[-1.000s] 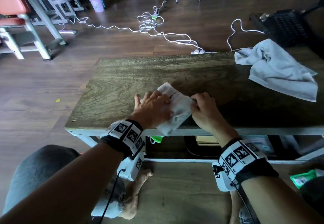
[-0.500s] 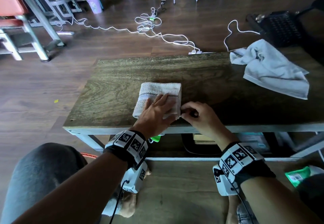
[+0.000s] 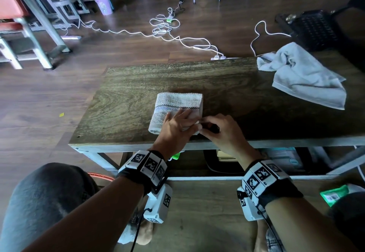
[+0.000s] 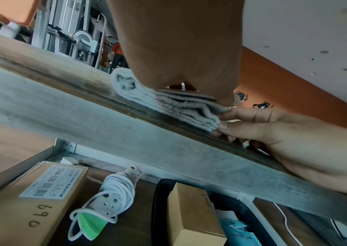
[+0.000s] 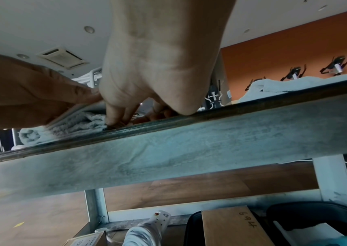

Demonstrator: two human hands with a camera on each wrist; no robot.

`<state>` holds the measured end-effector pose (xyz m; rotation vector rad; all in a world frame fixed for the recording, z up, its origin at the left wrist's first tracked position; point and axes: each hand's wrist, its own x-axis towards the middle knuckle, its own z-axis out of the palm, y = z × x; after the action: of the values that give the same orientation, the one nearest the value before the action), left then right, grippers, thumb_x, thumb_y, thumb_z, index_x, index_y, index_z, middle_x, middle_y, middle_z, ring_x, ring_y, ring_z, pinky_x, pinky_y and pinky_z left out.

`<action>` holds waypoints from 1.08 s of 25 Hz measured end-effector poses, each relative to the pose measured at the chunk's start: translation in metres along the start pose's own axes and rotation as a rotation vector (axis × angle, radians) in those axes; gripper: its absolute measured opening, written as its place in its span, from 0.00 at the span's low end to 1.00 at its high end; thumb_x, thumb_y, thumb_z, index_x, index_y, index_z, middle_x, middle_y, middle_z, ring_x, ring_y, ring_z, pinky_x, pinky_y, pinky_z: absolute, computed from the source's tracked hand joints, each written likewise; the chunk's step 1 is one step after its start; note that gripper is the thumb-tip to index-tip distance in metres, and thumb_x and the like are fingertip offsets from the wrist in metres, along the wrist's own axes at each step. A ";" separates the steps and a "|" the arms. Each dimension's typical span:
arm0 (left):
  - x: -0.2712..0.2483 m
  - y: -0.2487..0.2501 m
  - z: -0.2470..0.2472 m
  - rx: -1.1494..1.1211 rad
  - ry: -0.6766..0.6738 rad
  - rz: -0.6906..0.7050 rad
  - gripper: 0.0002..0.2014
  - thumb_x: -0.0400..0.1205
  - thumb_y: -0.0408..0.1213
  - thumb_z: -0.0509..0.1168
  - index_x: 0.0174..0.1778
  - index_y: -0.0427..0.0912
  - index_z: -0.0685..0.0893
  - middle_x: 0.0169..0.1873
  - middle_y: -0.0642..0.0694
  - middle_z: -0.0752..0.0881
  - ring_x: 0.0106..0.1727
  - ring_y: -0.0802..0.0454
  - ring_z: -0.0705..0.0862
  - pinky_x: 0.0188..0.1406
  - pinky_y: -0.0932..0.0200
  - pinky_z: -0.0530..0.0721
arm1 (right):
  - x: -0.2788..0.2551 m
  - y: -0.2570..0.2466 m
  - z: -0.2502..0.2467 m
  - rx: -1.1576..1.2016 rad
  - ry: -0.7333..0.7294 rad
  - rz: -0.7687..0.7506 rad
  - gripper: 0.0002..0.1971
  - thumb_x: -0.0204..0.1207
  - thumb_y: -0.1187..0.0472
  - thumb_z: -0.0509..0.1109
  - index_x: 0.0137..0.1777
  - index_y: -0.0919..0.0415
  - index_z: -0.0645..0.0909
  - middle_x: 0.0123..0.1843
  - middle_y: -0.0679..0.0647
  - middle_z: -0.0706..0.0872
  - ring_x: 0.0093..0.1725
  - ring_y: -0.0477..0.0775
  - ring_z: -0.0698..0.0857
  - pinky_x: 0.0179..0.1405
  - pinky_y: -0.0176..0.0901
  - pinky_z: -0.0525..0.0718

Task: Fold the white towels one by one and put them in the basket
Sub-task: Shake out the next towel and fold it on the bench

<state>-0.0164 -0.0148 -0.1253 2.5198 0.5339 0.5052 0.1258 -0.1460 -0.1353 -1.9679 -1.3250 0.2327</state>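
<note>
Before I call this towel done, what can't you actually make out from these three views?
- Folded towel: its near right corner, in the head view, lies under the left hand.
- Right hand: whether its fingertips pinch the towel's edge or only touch it is unclear in every view.
- Black basket: its inside is too dark to read in the head view.
- Unfolded towel: only a sliver shows in the right wrist view.

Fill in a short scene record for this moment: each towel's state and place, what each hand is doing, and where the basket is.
folded towel: folded rectangle near the table's front edge
left hand: flat, pressing the folded towel
right hand: fingers curled at the towel's right near corner
unfolded towel: crumpled, far right of table
basket: dark, beyond the table's far right corner
</note>
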 end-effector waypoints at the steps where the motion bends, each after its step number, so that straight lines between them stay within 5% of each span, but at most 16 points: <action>1: 0.000 -0.001 0.002 0.010 -0.010 -0.001 0.24 0.81 0.63 0.54 0.70 0.62 0.82 0.73 0.55 0.79 0.79 0.50 0.71 0.79 0.36 0.58 | 0.000 0.001 0.001 0.001 0.002 0.000 0.23 0.70 0.30 0.66 0.61 0.38 0.84 0.47 0.47 0.86 0.48 0.53 0.86 0.47 0.55 0.86; 8: 0.000 -0.009 0.008 0.164 -0.050 0.084 0.24 0.84 0.44 0.65 0.77 0.63 0.73 0.76 0.62 0.75 0.79 0.45 0.71 0.75 0.33 0.64 | 0.002 -0.002 0.000 0.000 0.006 0.014 0.20 0.69 0.33 0.71 0.56 0.42 0.86 0.45 0.45 0.86 0.46 0.51 0.85 0.46 0.56 0.86; 12: 0.000 -0.002 0.008 0.142 -0.029 0.116 0.22 0.84 0.38 0.65 0.74 0.58 0.78 0.74 0.63 0.78 0.82 0.47 0.67 0.81 0.39 0.60 | 0.002 -0.002 0.000 0.006 0.023 0.041 0.17 0.68 0.37 0.76 0.50 0.46 0.87 0.43 0.42 0.86 0.44 0.49 0.85 0.44 0.55 0.87; 14: -0.002 0.006 0.003 0.028 0.011 0.192 0.17 0.81 0.36 0.67 0.66 0.53 0.85 0.64 0.61 0.85 0.72 0.52 0.79 0.74 0.43 0.72 | 0.002 -0.003 -0.002 0.015 0.001 0.044 0.17 0.68 0.38 0.75 0.50 0.47 0.87 0.43 0.42 0.85 0.45 0.49 0.85 0.45 0.55 0.86; 16: 0.000 0.018 -0.009 -0.208 0.076 0.104 0.11 0.80 0.33 0.68 0.56 0.48 0.90 0.54 0.54 0.89 0.55 0.59 0.86 0.60 0.52 0.82 | 0.002 -0.004 -0.004 0.040 -0.008 0.050 0.15 0.69 0.41 0.75 0.50 0.48 0.87 0.44 0.42 0.86 0.45 0.45 0.85 0.46 0.53 0.87; 18: 0.004 0.022 -0.021 -0.206 0.224 -0.049 0.13 0.80 0.30 0.65 0.56 0.45 0.90 0.55 0.49 0.91 0.55 0.54 0.88 0.67 0.51 0.80 | 0.000 -0.007 -0.006 0.122 0.027 0.079 0.08 0.74 0.57 0.76 0.52 0.50 0.85 0.47 0.41 0.87 0.45 0.38 0.84 0.48 0.48 0.86; 20: 0.014 0.010 -0.029 0.053 0.272 -0.164 0.19 0.77 0.33 0.63 0.64 0.45 0.86 0.65 0.46 0.86 0.69 0.46 0.81 0.76 0.40 0.72 | -0.001 -0.019 -0.007 0.156 0.206 0.088 0.11 0.77 0.67 0.70 0.55 0.52 0.83 0.51 0.45 0.84 0.48 0.38 0.81 0.51 0.45 0.84; 22: 0.019 -0.002 -0.032 0.267 0.127 -0.281 0.25 0.78 0.45 0.61 0.73 0.47 0.76 0.74 0.45 0.76 0.79 0.44 0.69 0.80 0.37 0.66 | 0.008 -0.038 -0.001 0.030 0.321 -0.062 0.13 0.76 0.68 0.66 0.58 0.55 0.83 0.54 0.49 0.84 0.54 0.47 0.81 0.56 0.47 0.82; 24: 0.016 -0.006 -0.028 0.308 -0.023 -0.356 0.30 0.83 0.52 0.55 0.82 0.48 0.63 0.84 0.44 0.61 0.85 0.44 0.56 0.83 0.39 0.60 | 0.026 -0.062 0.012 -0.083 0.288 -0.217 0.16 0.76 0.64 0.64 0.63 0.59 0.81 0.59 0.53 0.84 0.59 0.54 0.81 0.60 0.49 0.80; 27: 0.005 -0.007 -0.019 0.431 -0.158 -0.354 0.36 0.87 0.54 0.50 0.87 0.47 0.42 0.87 0.45 0.40 0.87 0.48 0.39 0.86 0.44 0.47 | 0.053 -0.082 0.041 -0.122 0.099 -0.122 0.23 0.82 0.56 0.61 0.75 0.63 0.73 0.73 0.58 0.79 0.73 0.59 0.77 0.74 0.55 0.74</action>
<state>-0.0223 0.0010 -0.1131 2.7379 1.0967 0.0578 0.0687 -0.0647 -0.0971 -1.9630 -1.4168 -0.0041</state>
